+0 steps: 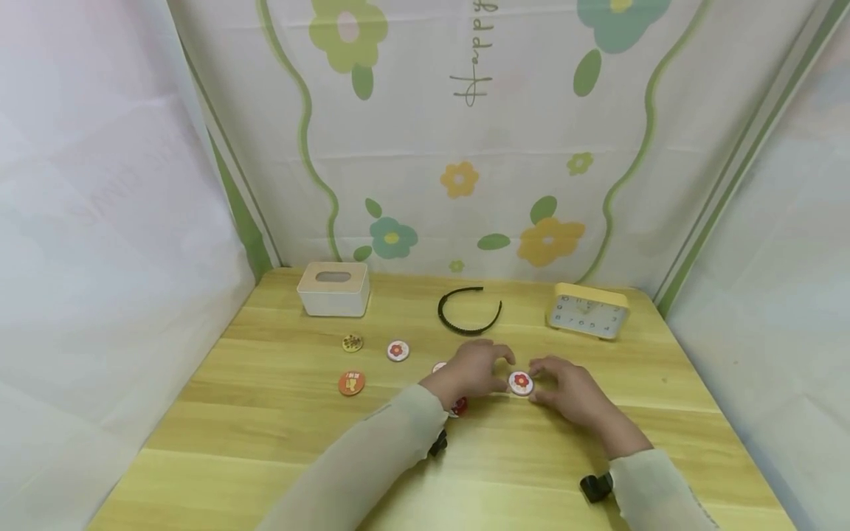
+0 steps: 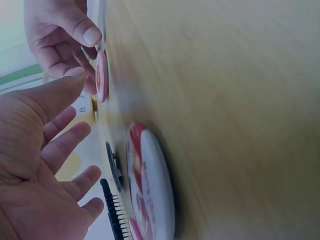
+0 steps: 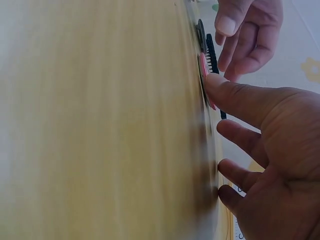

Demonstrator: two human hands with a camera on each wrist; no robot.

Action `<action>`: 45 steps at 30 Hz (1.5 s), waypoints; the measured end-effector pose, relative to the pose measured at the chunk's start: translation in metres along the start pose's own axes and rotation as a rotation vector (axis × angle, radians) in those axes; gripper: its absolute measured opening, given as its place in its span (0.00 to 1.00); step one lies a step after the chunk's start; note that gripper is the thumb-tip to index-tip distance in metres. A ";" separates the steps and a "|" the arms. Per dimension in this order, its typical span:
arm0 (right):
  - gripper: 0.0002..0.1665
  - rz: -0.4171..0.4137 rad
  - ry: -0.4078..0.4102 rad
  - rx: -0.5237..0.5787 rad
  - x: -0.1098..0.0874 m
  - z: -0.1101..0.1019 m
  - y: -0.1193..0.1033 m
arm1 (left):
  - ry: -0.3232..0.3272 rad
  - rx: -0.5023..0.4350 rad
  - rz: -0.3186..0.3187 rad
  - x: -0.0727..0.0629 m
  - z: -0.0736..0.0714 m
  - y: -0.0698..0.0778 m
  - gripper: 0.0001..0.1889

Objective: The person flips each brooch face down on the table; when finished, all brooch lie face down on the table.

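A round white badge with a red flower (image 1: 521, 383) lies on the wooden table between the two hands. My left hand (image 1: 474, 369) is at its left side, fingers spread and thumb tip close to its edge. From the right, my right hand (image 1: 567, 389) has thumb and fingertips at the rim, not closed around it. In the right wrist view the right thumb (image 3: 240, 97) overlaps the pink-edged badge (image 3: 203, 65). Under the left wrist are a red-and-white badge (image 1: 458, 407) and another badge (image 1: 439, 366), both partly hidden by the arm.
Further left lie a yellow badge (image 1: 353, 343), an orange badge (image 1: 352, 383) and another flower badge (image 1: 398, 350). Along the back stand a tissue box (image 1: 334, 290) and a yellow alarm clock (image 1: 589, 311), with a black headband (image 1: 443, 313) between them. Printed curtains surround the table.
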State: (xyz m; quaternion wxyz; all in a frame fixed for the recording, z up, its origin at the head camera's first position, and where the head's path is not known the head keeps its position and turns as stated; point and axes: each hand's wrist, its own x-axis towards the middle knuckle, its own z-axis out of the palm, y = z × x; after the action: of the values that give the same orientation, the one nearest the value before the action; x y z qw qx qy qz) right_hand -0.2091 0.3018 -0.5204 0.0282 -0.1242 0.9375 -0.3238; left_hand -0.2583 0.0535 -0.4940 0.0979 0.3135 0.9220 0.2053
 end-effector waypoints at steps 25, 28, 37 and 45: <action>0.12 -0.019 0.027 -0.022 0.003 0.007 -0.004 | -0.005 -0.056 -0.002 0.008 0.009 0.013 0.14; 0.11 -0.019 0.029 -0.029 0.003 0.008 -0.004 | -0.009 -0.072 0.007 0.008 0.008 0.014 0.12; 0.10 -0.036 0.031 -0.068 0.001 0.007 -0.006 | -0.010 -0.048 0.028 0.010 0.010 0.015 0.12; 0.09 -0.105 0.025 -0.159 0.001 0.003 -0.008 | -0.023 0.000 0.082 0.011 0.009 0.012 0.10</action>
State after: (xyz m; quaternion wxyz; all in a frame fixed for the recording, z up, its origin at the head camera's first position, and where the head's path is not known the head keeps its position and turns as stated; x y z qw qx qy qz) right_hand -0.2078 0.2932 -0.5176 -0.0103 -0.1711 0.9527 -0.2509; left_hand -0.2574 0.0718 -0.4975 0.0999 0.3533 0.9072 0.2057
